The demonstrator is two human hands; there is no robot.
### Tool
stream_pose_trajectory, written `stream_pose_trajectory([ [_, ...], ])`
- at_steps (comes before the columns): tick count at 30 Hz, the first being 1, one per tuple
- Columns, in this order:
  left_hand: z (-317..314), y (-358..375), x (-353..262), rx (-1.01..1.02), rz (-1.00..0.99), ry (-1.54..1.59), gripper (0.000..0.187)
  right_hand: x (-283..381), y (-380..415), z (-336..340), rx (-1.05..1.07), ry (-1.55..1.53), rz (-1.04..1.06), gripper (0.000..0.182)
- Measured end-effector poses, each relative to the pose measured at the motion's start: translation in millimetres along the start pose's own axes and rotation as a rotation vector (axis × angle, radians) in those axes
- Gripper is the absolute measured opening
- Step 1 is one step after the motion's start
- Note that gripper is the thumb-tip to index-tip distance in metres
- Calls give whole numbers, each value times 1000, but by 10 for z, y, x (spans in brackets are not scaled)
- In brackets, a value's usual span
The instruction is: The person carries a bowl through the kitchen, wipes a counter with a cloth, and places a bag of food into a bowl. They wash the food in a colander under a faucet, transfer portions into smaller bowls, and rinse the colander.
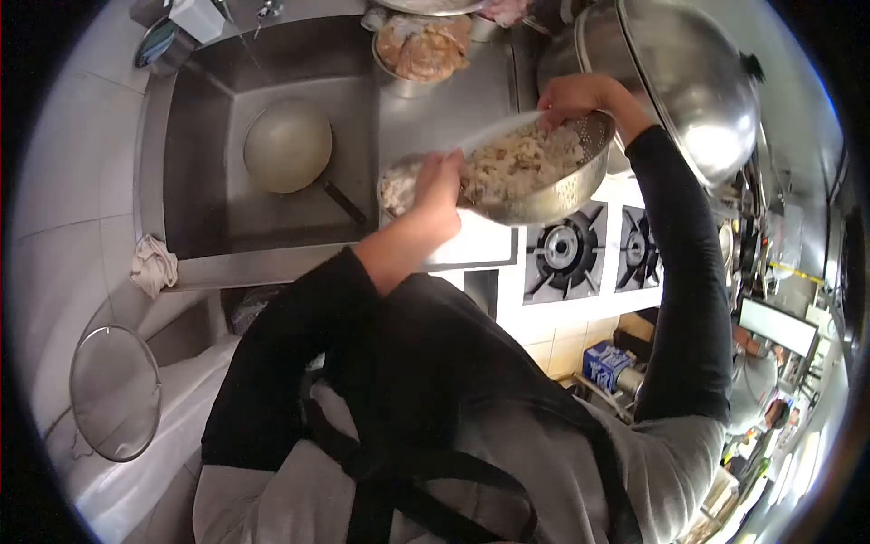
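Observation:
A metal colander [553,201] with small perforations holds pale, lumpy food pieces [521,163]. My right hand [575,98] is at its far right rim, fingers bent down over the rim and the food. My left hand [439,192] is at the colander's left side, its fingers pressed together at the rim. Partly behind my left hand is another container [396,189] with pale pieces in it. A whitish translucent streak, perhaps plastic film, runs between my two hands above the food; what it is cannot be made out clearly.
A pan [288,147] lies in the sink [204,213] on the left. Beyond the counter's middle stands a pot of meat [421,50]. Gas burners [564,247] are at the right, below a large domed metal vessel [693,82]. Another person [754,390] is far right.

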State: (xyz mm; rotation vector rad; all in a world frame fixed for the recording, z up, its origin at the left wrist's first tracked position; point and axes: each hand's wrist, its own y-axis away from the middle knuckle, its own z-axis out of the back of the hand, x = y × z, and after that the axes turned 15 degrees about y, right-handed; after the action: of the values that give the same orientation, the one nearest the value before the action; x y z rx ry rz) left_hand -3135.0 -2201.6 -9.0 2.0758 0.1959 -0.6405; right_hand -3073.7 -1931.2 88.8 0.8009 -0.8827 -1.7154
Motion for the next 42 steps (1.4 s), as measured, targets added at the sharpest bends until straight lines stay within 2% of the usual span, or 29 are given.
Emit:
stream_pose_trajectory([
  [1,-2,19,-10,-12,3,10,29,-17,-19,37,1,-56,-6,43],
  [3,-32,82,-79,-27,87,255,27,-26,-141,56,0,0,28,43],
  [4,-89,109,-189,-23,89,257,27,-81,-197,119,-13,68,47,43],
  [6,-124,139,-380,-9,150,287,26,-125,-314,169,57,-29,-2,43],
  [7,-74,-56,-357,143,179,363,20,-149,-368,189,42,-34,12,43],
  [8,-54,-251,-345,148,175,365,20,-178,-414,220,22,-39,22,43],
  [10,-71,-580,-396,200,208,82,33,-466,-821,170,-37,21,11,42],
  [11,-73,-773,-444,172,200,-55,33,-614,-1013,100,-91,79,6,41],
  [12,-76,-799,-515,180,196,-60,33,-726,-1090,1,-96,78,-3,41],
  [14,-76,-829,-707,326,200,-326,34,-923,-1222,-148,-326,-278,-147,43],
  [15,-40,-893,-780,366,271,-316,35,-869,-1251,-93,-184,-438,-140,47],
  [16,-32,-929,-769,369,269,-320,35,-838,-1235,-80,-188,-440,-143,47],
  [18,-21,-938,-790,311,258,-317,25,-617,-1168,30,-84,-274,-330,48],
  [20,-11,-917,-742,326,249,-349,26,-605,-1138,18,-37,-187,-253,41],
  [22,-22,-873,-697,347,242,-380,27,-907,-1291,-202,-194,113,133,49],
  [23,-32,-841,-680,310,221,-381,26,-953,-1244,-268,-191,107,131,49],
  [25,-5,-853,-629,274,208,-389,25,-590,-638,-229,-441,-761,79,51],
  [26,27,-956,-610,249,235,-366,24,-369,-405,-220,-444,-767,73,51],
  [28,26,-1058,-557,228,258,-344,23,102,10,-283,-859,-1407,-360,47],
  [30,49,-1083,-522,219,205,-307,21,574,383,-637,-1199,-1208,-582,47],
  [31,65,-1114,-512,215,201,-311,21,784,334,-990,-1340,-1132,-623,45],
  [32,70,-1160,-506,186,218,-299,18,1131,333,-1198,-1175,-1265,-598,46],
  [33,29,-1205,-517,159,239,-293,16,1285,-14,-1764,-1212,-671,-434,47],
  [34,22,-1221,-537,161,242,-312,16,1841,204,-1380,-777,-1522,-492,50],
  [35,31,-1232,-568,183,243,-276,14,2086,-50,-1609,-606,-1480,-454,56],
  [36,20,-1238,-602,205,244,-241,13,2264,-162,-1649,-540,-1478,-406,63],
  [39,-49,-1064,-722,248,183,-310,12,2431,-332,-1544,-657,-1549,-340,55],
  [41,-36,-1008,-767,230,186,-340,13,2395,-514,-1566,-747,-1444,-286,41],
  [42,-56,-1009,-823,227,180,-349,13,2377,-489,-1574,-767,-1456,-288,41],
])
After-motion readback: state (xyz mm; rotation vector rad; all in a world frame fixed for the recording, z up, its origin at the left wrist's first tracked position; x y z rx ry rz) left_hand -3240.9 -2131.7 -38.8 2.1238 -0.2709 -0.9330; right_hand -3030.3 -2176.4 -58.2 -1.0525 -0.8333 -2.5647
